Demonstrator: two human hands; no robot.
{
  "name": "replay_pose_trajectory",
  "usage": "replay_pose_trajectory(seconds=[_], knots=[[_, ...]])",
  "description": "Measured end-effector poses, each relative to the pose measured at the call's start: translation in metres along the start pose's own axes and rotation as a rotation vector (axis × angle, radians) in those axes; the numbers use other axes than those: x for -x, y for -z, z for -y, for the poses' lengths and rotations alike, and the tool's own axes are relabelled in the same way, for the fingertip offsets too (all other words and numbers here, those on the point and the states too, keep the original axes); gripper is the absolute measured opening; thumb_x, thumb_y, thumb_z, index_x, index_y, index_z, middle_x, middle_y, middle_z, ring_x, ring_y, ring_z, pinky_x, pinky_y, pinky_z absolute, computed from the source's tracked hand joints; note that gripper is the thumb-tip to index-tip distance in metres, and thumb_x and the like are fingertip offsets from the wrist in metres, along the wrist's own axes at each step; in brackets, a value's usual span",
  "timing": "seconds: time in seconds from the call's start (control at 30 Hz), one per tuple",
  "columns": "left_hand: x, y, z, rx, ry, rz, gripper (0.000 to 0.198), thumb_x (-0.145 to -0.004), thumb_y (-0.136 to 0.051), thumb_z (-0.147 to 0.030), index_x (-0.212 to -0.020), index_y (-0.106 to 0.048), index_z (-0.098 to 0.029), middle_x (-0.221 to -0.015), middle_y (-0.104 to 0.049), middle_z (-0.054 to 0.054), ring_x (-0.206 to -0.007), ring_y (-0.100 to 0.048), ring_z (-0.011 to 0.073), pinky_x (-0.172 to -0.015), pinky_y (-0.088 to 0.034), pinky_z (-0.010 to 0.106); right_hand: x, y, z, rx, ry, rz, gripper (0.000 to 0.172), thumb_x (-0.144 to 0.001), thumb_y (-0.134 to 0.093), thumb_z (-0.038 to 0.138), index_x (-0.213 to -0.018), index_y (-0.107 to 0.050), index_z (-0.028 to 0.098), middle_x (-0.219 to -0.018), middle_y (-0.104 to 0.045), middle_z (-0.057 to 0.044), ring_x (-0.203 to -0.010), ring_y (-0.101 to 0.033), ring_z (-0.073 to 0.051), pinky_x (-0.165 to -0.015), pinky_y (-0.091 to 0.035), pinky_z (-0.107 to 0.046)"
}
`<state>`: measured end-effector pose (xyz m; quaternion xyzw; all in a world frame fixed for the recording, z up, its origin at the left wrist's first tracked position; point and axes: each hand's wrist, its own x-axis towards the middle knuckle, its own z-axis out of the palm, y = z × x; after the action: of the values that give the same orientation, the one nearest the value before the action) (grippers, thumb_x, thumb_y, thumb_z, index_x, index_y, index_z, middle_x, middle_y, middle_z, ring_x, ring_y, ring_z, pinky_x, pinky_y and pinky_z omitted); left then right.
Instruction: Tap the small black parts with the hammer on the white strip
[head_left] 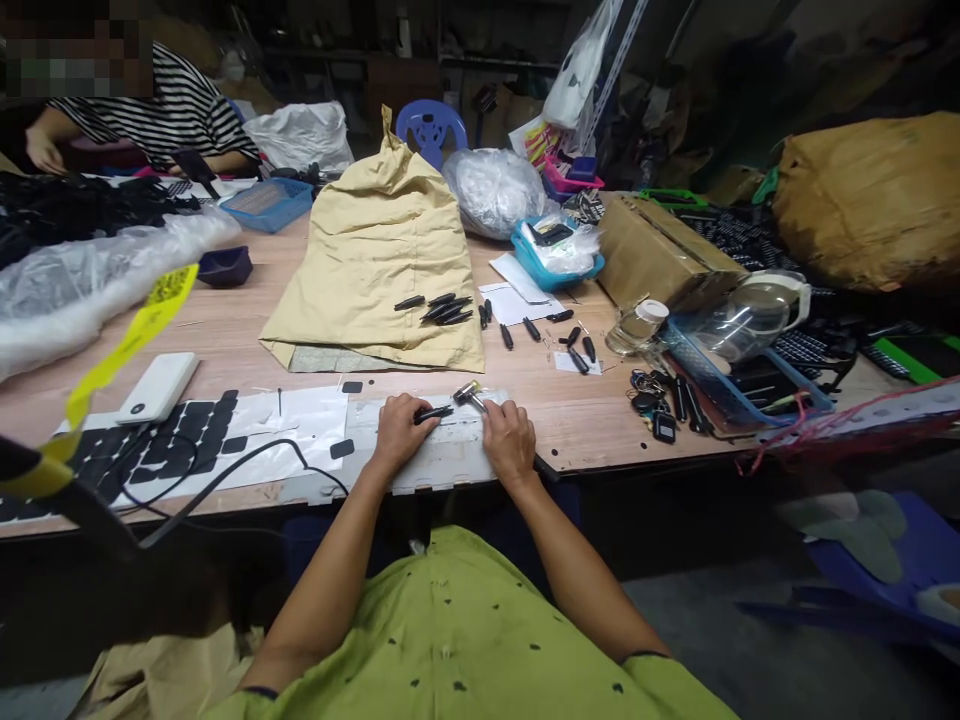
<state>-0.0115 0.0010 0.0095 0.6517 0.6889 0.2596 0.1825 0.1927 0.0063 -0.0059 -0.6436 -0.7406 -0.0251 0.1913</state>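
Observation:
On a light grey board (442, 465) at the table's front edge, my left hand (399, 430) pinches a slim black tapered piece (433, 412), which lies low over the board. My right hand (510, 438) is wrapped around the handle of a small hammer (466, 391). The hammer's head has a yellowish end and sits just right of the black piece; whether they touch I cannot tell. Beyond my hands, several similar black pieces (446, 309) lie on a beige cloth bag (382, 240). More loose black pieces (531, 329) are scattered to its right.
A white power bank (159, 387) with a black cable and black sticker sheets (187, 437) lie left. Toward the right are a glass jar (637, 325), keys (652, 405), a blue basket (750, 380) and a cardboard box (660, 250). A person in a striped shirt (187, 110) sits far left.

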Motion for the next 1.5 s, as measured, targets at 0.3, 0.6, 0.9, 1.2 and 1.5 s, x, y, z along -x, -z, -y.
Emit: replay_pose_trajectory(seconds=[0.3,0.6,0.9,1.2,1.5], knots=[[-0.004,-0.004,-0.009,-0.022,-0.022,0.043,0.016,-0.081,-0.075,-0.034,-0.096,-0.079,-0.029,-0.091,-0.070,0.004,-0.098,-0.058,0.0263,-0.087,-0.042,0.038,0.014,0.012,-0.003,-0.407,0.051,-0.104,0.036,-0.102,-0.039,0.024,-0.115,-0.071,0.022,-0.101,-0.068,-0.008,-0.093,-0.063,-0.019,-0.080,-0.050,-0.028],[-0.005,-0.003,-0.020,-0.029,0.050,0.087,0.016,-0.080,-0.077,-0.034,-0.095,-0.080,-0.030,-0.097,-0.073,0.003,-0.104,-0.059,0.0273,-0.091,-0.041,0.040,0.016,0.018,0.009,-0.510,0.120,-0.061,0.037,-0.100,-0.041,0.027,-0.119,-0.071,0.020,-0.101,-0.071,-0.009,-0.093,-0.068,-0.020,-0.080,-0.054,-0.029],[-0.004,-0.005,-0.021,-0.033,0.054,0.081,0.016,-0.080,-0.077,-0.034,-0.095,-0.079,-0.031,-0.097,-0.072,0.002,-0.105,-0.058,0.0261,-0.092,-0.042,0.039,0.017,0.023,0.012,-0.426,0.125,0.014,0.035,-0.099,-0.044,0.024,-0.119,-0.072,0.022,-0.097,-0.071,-0.008,-0.089,-0.068,-0.019,-0.078,-0.054,-0.027],[-0.005,-0.009,-0.017,-0.013,0.055,0.055,0.011,-0.080,-0.077,-0.036,-0.084,-0.073,-0.027,-0.095,-0.069,0.004,-0.102,-0.058,0.0277,-0.090,-0.043,0.040,0.018,0.024,0.028,-0.354,0.157,0.096,0.035,-0.099,-0.045,0.026,-0.122,-0.072,0.025,-0.098,-0.070,-0.006,-0.087,-0.066,-0.017,-0.076,-0.051,-0.024],[-0.001,-0.007,-0.015,0.076,0.029,0.012,0.017,-0.092,-0.062,-0.037,-0.096,-0.074,-0.027,-0.098,-0.073,0.004,-0.101,-0.060,0.0263,-0.091,-0.044,0.040,-0.003,0.014,-0.011,-0.168,0.007,-0.052,0.029,-0.096,-0.051,0.022,-0.114,-0.073,0.024,-0.095,-0.064,-0.006,-0.086,-0.057,-0.020,-0.073,-0.042,-0.028]])
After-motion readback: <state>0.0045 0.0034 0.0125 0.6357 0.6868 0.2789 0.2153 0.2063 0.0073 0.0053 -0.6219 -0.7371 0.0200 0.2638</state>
